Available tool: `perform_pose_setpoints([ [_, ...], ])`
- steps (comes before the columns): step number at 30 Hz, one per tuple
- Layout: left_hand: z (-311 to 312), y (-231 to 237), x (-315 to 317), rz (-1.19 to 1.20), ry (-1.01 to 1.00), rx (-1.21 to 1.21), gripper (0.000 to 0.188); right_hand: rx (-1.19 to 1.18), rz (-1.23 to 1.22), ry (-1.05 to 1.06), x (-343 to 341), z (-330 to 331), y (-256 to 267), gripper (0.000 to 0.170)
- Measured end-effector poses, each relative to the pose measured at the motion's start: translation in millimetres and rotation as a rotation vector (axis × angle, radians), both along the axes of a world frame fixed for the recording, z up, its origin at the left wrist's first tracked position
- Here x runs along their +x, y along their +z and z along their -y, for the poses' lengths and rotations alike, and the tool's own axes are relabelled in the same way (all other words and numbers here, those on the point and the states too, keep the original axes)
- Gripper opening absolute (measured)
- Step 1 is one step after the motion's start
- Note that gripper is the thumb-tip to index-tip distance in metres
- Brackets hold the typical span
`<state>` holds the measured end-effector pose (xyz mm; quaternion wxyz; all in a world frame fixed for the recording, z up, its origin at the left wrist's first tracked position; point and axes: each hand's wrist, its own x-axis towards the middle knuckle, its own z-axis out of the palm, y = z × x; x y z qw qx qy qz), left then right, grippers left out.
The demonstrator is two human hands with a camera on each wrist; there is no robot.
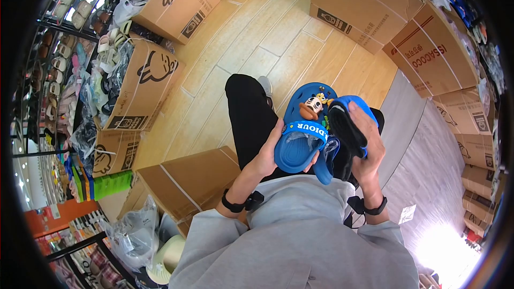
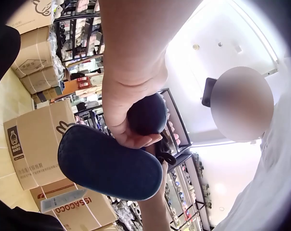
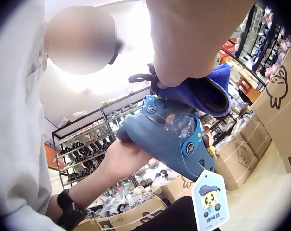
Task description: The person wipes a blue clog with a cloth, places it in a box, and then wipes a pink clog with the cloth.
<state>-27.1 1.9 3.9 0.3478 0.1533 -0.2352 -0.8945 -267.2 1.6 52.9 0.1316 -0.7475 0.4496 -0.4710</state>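
A pair of blue clogs is in my left hand (image 1: 267,152), held at the heels. The nearer clog (image 1: 292,158) has a bright blue lettered strap (image 1: 308,127) and cartoon charms (image 1: 316,106) on its toe. The second clog (image 1: 322,170) is mostly hidden behind it. In the left wrist view the dark blue sole (image 2: 109,161) faces the camera, with my fingers between the two soles. My right hand (image 1: 367,136) grips a fuzzy blue and black cloth piece (image 1: 345,128) beside the clogs. A cartoon hang tag (image 3: 210,199) dangles from one clog.
Cardboard boxes stand at the left (image 1: 144,80), upper right (image 1: 364,8) and by my left knee (image 1: 184,182). Shelves of shoes (image 1: 59,69) line the left side. Grey sheeting (image 1: 417,144) covers the floor at right; wood-look tiles (image 1: 257,37) lie ahead.
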Motion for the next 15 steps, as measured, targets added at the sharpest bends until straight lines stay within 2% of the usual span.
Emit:
perform_pose_setpoints([
  [5,4.0,4.4,-3.8,0.128,0.122,-0.076,0.086,0.049,0.175,0.228,5.4,-6.2,11.8,0.048],
  [7,1.4,17.2,-12.6,0.248,0.313,0.081,0.086,-0.024,0.142,0.32,4.0,-6.6,9.0,0.049],
  [8,0.9,16.6,-11.8,0.25,0.301,0.078,0.086,-0.057,0.105,0.356,2.5,-6.1,9.4,0.049],
  [10,-0.1,15.4,-10.1,0.255,0.277,0.073,0.087,-0.015,0.133,0.309,1.2,-4.6,9.5,0.046],
  [11,-1.2,8.6,-6.8,0.179,0.208,0.02,0.088,0.005,0.147,0.288,1.7,-3.8,10.0,0.045],
  [12,-1.5,5.4,-4.3,0.104,0.139,-0.033,0.088,0.078,0.162,0.219,4.1,-4.1,14.8,0.043],
  [14,-1.6,7.7,-3.3,0.116,0.118,-0.024,0.093,0.288,0.159,0.058,5.2,-4.9,13.5,0.044],
  [15,-1.8,8.2,-3.7,0.12,0.106,-0.019,0.095,0.309,0.176,0.052,4.5,-4.9,11.5,0.045],
])
